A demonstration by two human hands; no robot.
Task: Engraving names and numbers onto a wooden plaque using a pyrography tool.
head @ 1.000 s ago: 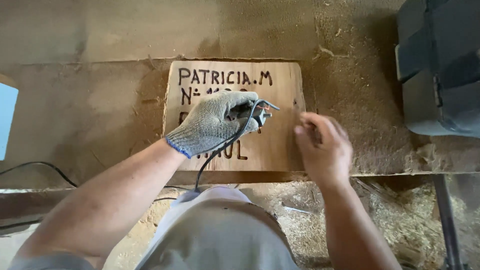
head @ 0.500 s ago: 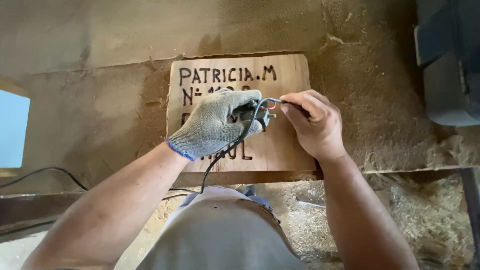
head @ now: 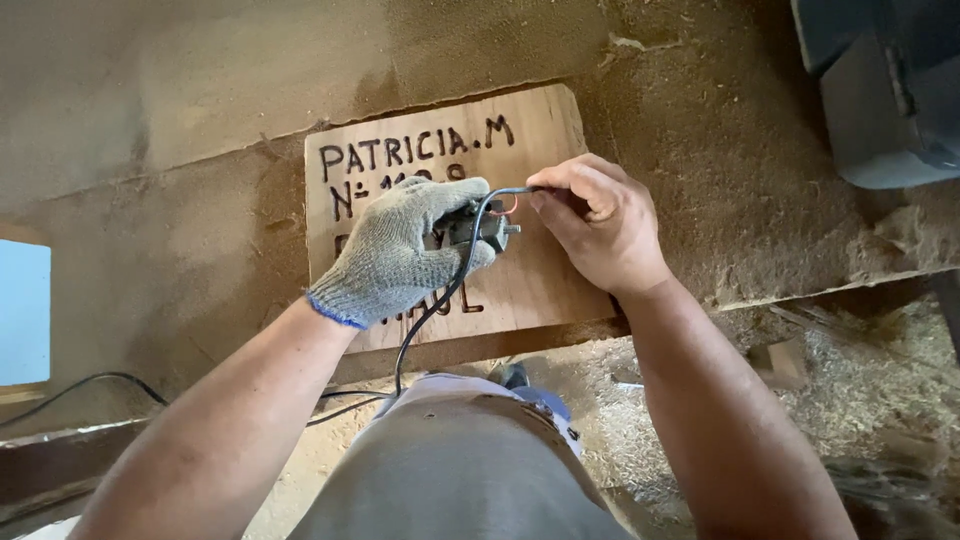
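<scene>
At the far left edge, well left of the board (head: pixel 530 290), a pale blue panel (head: pixel 22 312) stands on the bench (head: pixel 180 250), and a black cable (head: pixel 90 385) runs along the bench's front edge below it. The bench is coated in sawdust.

The board is a flat wooden plaque with dark lettering burnt into it, lying on the bench near its front edge. Over the board's left half the left hand (head: pixel 405 255), in a grey knit glove with a blue cuff, is closed around a small dark tool (head: pixel 470 228); its fingers wrap the tool's body and cover most of the lower lettering. A black cord (head: pixel 425 325) leaves the tool, loops over its top and drops off the board's front edge toward the person's lap.

Just right of the glove, the bare right hand (head: pixel 600 235) lies over the board's right half, thumb and forefinger pinched on the cord's loop at the tool's tip, where a thin reddish wire shows. The two hands nearly touch.

Below the board's right corner, the floor (head: pixel 840 400) is littered with wood shavings and a small offcut (head: pixel 780 360). Well right of the board, at the upper right corner, part of a dark grey machine (head: pixel 880 90) sits on the bench.
</scene>
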